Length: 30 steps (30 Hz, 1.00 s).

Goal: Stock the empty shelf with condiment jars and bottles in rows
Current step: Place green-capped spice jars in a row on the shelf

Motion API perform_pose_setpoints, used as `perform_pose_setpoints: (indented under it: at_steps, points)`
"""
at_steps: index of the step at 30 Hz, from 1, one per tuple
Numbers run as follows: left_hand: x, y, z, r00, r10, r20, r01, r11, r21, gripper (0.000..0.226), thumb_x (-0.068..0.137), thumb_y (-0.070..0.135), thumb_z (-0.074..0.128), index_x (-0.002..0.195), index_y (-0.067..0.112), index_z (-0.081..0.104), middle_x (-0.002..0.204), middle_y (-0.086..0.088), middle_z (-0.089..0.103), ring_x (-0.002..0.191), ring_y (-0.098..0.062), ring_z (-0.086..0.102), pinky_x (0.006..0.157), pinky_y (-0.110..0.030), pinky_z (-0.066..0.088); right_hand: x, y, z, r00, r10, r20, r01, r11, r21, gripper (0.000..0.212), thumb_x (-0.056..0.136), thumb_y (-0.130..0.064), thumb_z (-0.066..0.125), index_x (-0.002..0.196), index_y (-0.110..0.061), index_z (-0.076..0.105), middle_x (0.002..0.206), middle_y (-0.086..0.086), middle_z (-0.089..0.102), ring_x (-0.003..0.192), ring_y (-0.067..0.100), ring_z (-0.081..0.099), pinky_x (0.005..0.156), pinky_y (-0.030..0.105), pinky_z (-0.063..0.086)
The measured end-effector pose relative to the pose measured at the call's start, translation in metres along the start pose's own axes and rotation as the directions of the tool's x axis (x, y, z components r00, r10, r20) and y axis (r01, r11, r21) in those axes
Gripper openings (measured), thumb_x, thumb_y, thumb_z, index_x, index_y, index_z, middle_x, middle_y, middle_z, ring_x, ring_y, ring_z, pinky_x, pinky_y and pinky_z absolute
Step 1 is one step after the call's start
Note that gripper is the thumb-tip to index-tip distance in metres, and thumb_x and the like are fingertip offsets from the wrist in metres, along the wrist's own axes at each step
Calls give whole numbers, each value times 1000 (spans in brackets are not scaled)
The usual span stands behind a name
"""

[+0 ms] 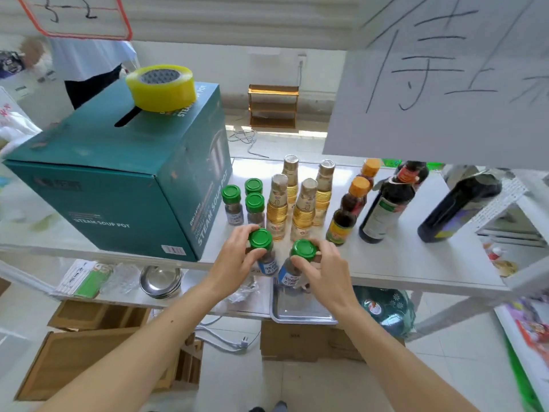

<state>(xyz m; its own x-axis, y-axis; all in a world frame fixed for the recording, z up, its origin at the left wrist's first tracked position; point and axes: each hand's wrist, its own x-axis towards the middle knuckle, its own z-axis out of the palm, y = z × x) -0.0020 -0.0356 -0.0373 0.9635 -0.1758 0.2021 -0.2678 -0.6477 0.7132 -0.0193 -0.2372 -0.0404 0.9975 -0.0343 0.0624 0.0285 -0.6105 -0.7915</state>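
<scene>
My left hand [234,260] grips a green-capped spice jar [263,248] by its cap at the front edge of the white shelf [401,263]. My right hand [322,269] grips a second green-capped jar [300,257], tilted, just to the right of the first. Behind them on the shelf stand three more green-capped jars [255,206], several golden bottles [303,212], two orange-capped sauce bottles [347,212], a dark bottle [386,203] and a larger dark bottle [457,206].
A teal steam-pot box [118,179] fills the shelf's left side, with a yellow tape roll [162,87] on top. A paper sign [445,78] hangs at upper right. Below are steel bowls [160,281], a metal tray [300,313] and cardboard boxes [89,361].
</scene>
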Motion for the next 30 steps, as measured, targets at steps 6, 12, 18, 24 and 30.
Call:
perform_pose_setpoints:
  at_steps: [6, 12, 18, 24, 30]
  points:
    - [-8, 72, 55, 984, 70, 163, -60, 996, -68, 44, 95, 19, 57, 137, 12, 44, 124, 3, 54, 107, -12, 56, 86, -12, 40, -42, 50, -88, 992, 112, -58, -108, 991, 73, 34, 84, -31, 72, 113, -23, 56, 97, -6, 66, 84, 2, 61, 66, 7, 45]
    - [-3, 165, 136, 926, 230, 298, -181, 966, -183, 43, 96, 19, 57, 136, 10, 44, 123, -4, 57, 107, -17, 60, 91, -28, 49, -92, 104, -191, 938, 237, -255, -224, 971, 77, 29, 82, -30, 74, 106, -25, 59, 89, -12, 67, 82, 1, 63, 68, 9, 44]
    - [-5, 263, 234, 839, 383, 387, -295, 917, -267, 45, 95, 16, 57, 137, 9, 44, 123, -5, 56, 104, -14, 55, 85, -5, 38, -154, 164, -295, 832, 326, -449, -324, 942, 84, 27, 81, -28, 75, 103, -24, 59, 86, -17, 65, 79, -6, 61, 67, 9, 43]
    - [-6, 361, 320, 708, 524, 473, -360, 844, -397, 44, 96, 16, 55, 138, 10, 42, 125, -3, 54, 108, -11, 53, 83, -1, 38, -209, 213, -384, 675, 393, -624, -416, 902, 117, 31, 80, -29, 76, 105, -23, 60, 86, -17, 62, 76, -8, 57, 66, 14, 41]
    - [8, 452, 395, 589, 636, 499, -386, 764, -517, 38, 95, 11, 55, 133, 11, 46, 120, 0, 54, 109, -11, 54, 93, -27, 49, -241, 253, -464, 515, 425, -744, -474, 865, 165, 27, 81, -31, 75, 102, -26, 58, 88, -14, 63, 80, -1, 61, 68, 15, 46]
